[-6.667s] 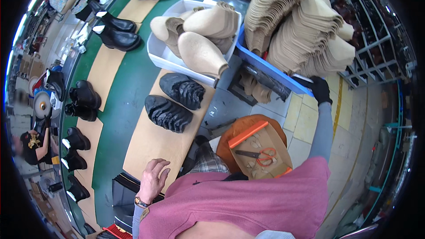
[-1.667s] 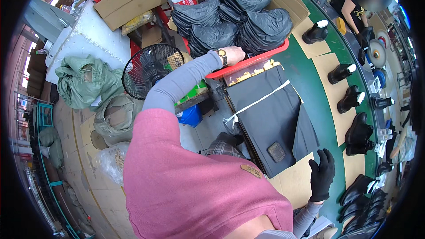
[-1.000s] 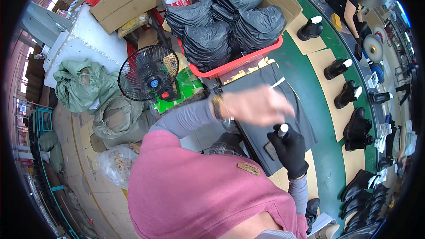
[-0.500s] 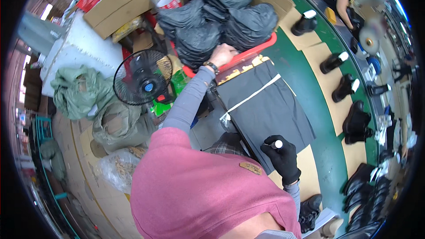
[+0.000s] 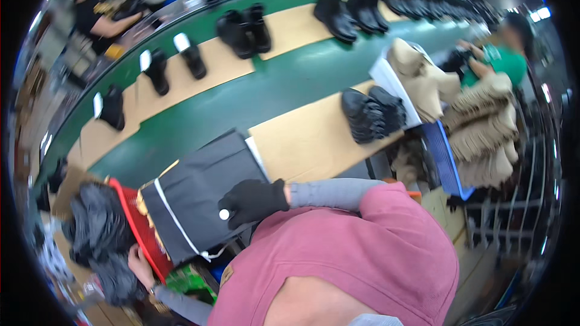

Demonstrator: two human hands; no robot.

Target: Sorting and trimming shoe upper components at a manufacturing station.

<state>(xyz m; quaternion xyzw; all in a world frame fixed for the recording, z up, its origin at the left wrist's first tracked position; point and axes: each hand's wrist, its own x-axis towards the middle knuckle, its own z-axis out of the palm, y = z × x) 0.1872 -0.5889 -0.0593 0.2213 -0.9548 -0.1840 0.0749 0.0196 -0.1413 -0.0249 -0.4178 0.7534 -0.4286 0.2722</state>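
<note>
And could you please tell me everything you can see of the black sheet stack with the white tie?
The black sheet stack is a broad, matte, four-sided pile that looks like thin synthetic sheeting, lying flat. A narrow white tie crosses it near its left end, with loose tails at the edge nearer the person. That end faces the red basket; the right end is beside a tan board. The black-gloved right hand is over it; contact is unclear.
</note>
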